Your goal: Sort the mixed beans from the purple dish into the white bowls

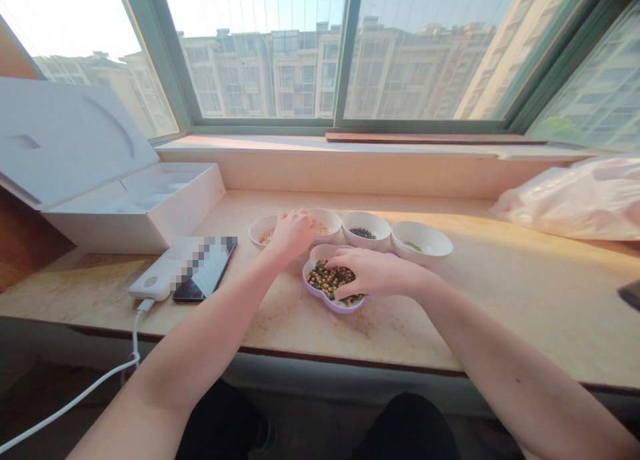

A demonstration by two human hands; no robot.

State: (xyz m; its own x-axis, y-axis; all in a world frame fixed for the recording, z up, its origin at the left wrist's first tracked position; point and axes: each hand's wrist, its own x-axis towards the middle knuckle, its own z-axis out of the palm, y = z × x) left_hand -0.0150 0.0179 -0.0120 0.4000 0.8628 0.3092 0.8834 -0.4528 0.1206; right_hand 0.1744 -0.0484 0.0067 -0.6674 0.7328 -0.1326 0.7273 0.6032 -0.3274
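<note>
A purple-rimmed, flower-shaped bowl (327,305) holds mixed beans (327,280), pale and dark together. My right hand (373,271) reaches into it from the right, thumb and fingers apart, fingertips touching the beans. My left hand (296,233) is over the two left white bowls, its fingers bent and pressed together above the second one; whatever they hold is hidden. The leftmost white bowl (256,228) has reddish beans inside. Yellowish beans (323,231) show in the second bowl (334,221). Black beans (363,233) lie in the third bowl (379,223), green ones (414,246) in the rightmost bowl (436,240).
On the left of the stone counter (525,300) lie a phone (213,273) and a white power bank (155,280) with a cable (135,333). Behind them stands an opened white box (185,203). A plastic bag (575,197) sits at the right, below the windows.
</note>
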